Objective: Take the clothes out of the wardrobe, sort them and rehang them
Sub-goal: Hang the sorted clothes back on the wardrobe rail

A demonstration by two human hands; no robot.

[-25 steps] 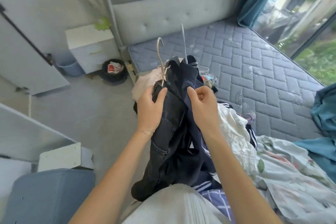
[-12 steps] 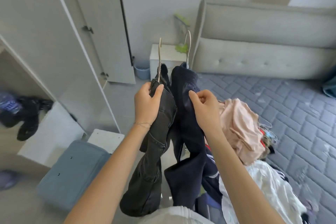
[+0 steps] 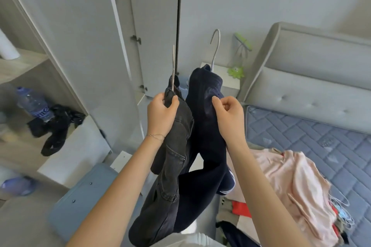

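The head camera looks down at both hands. The left hand [image 3: 161,114] grips the top of the black jeans [image 3: 174,156]. The right hand [image 3: 228,116] pinches the top of the navy trousers [image 3: 204,146]. Both pairs are held up, side by side, in front of the open wardrobe [image 3: 80,26]. This looks like the rehanging step. Next, the thin hook [image 3: 173,68] and the curved hook [image 3: 215,50] must go over a rail, which I cannot see. Both pairs hang long way down, hooks pointing up.
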